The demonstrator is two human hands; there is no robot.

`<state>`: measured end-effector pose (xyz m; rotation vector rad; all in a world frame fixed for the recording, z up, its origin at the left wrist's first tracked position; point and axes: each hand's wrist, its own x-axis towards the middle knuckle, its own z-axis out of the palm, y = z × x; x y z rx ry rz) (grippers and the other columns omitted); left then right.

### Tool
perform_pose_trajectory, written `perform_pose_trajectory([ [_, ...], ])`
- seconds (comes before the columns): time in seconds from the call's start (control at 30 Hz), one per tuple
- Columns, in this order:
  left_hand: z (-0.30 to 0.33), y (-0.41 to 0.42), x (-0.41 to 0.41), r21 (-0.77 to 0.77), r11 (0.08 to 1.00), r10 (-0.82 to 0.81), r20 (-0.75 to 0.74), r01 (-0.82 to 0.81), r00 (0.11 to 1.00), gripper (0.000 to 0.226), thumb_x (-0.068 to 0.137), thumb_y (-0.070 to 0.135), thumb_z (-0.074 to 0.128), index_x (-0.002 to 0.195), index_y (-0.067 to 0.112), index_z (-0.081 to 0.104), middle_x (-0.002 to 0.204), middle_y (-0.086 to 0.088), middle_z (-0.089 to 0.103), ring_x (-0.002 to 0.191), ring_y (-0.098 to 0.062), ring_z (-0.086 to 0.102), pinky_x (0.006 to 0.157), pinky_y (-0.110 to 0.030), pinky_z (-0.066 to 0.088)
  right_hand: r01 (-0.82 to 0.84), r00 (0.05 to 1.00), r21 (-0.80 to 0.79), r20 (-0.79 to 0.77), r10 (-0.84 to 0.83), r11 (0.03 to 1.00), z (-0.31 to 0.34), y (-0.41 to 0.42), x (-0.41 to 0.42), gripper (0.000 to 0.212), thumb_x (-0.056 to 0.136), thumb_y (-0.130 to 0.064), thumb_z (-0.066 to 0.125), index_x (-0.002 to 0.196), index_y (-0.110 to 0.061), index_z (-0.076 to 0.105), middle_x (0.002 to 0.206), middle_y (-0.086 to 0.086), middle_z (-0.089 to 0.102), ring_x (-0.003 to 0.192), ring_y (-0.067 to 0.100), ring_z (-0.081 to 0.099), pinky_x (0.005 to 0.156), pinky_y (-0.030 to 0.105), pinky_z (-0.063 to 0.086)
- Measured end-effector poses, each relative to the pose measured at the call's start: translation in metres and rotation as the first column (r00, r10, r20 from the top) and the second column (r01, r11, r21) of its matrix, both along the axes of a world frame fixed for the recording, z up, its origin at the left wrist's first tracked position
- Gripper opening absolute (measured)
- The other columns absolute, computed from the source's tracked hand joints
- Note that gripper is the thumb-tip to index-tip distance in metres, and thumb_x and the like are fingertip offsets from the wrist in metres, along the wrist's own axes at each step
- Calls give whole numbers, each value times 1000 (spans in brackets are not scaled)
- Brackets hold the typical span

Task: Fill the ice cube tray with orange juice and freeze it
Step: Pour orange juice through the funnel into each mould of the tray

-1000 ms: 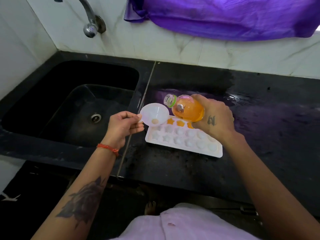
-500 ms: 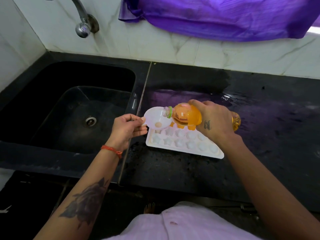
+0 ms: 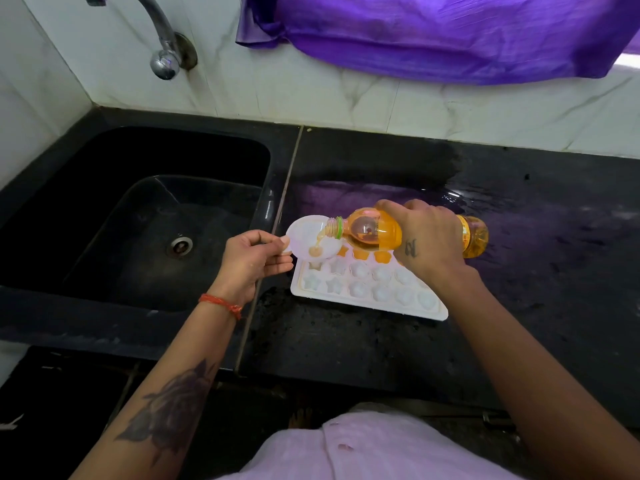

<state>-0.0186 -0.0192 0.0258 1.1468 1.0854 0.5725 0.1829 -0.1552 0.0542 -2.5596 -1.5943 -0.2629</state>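
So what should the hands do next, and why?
Probably tip the bottle back up soon. Juice is running into the funnel the left hand holds over the tray's far-left corner; each pocket looks small, and most pockets are still white.

Domestic kitchen. A black stone countertop (image 3: 381,344) adjoins a black inset sink (image 3: 145,216) with a steel drain (image 3: 179,245); a chrome wall tap (image 3: 162,46) projects from white marble-patterned wall tiles (image 3: 311,88). A purple cloth (image 3: 433,29) hangs above.
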Motion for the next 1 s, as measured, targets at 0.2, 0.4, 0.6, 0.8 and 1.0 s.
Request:
perform_pose_trajectory([
  [0.2, 0, 0, 0, -2, 1000, 10, -8, -10, 1000, 7, 81, 3, 67, 75, 2, 64, 71, -12, 67, 50, -12, 67, 47, -20, 54, 1, 1000, 8, -4, -1, 1000, 0, 0, 3, 63, 77, -22, 72, 133, -31, 43, 110, 8, 64, 96, 31, 59, 77, 34, 42],
  [0.4, 2, -1, 1, 7, 1000, 16, -4, -16, 1000, 6, 81, 3, 67, 79, -1, 63, 72, -14, 66, 51, -12, 67, 48, -20, 54, 30, 997, 5, -71, -29, 1000, 1, -2, 4, 64, 76, -27, 72, 132, -35, 42, 107, 6, 64, 94, 31, 60, 65, 29, 35],
  [0.6, 7, -3, 4, 27, 1000, 1, 26, -2, 1000, 8, 81, 4, 68, 74, 2, 64, 62, -7, 69, 52, -12, 68, 48, -20, 54, 50, 979, 29, -198, -43, 998, 6, -13, 5, 71, 70, -26, 76, 132, -34, 43, 107, 6, 64, 98, 33, 58, 68, 32, 34],
  [0.8, 8, -10, 16, 14, 999, -47, 37, 47, 998, 7, 80, 5, 68, 75, 2, 65, 58, -2, 70, 54, -14, 69, 49, -20, 54, 47, 990, 38, -137, -41, 998, 6, -24, 8, 63, 76, -29, 72, 131, -35, 42, 106, 6, 64, 96, 32, 60, 67, 31, 37],
  [1.0, 4, -17, 20, 12, 996, -92, 52, 91, 994, 8, 81, 4, 68, 73, 2, 64, 61, -6, 71, 55, -16, 70, 50, -21, 54, 51, 999, 30, -6, -51, 998, 4, -31, 15, 57, 79, -29, 70, 130, -34, 44, 104, 6, 65, 91, 30, 61, 67, 30, 38],
])
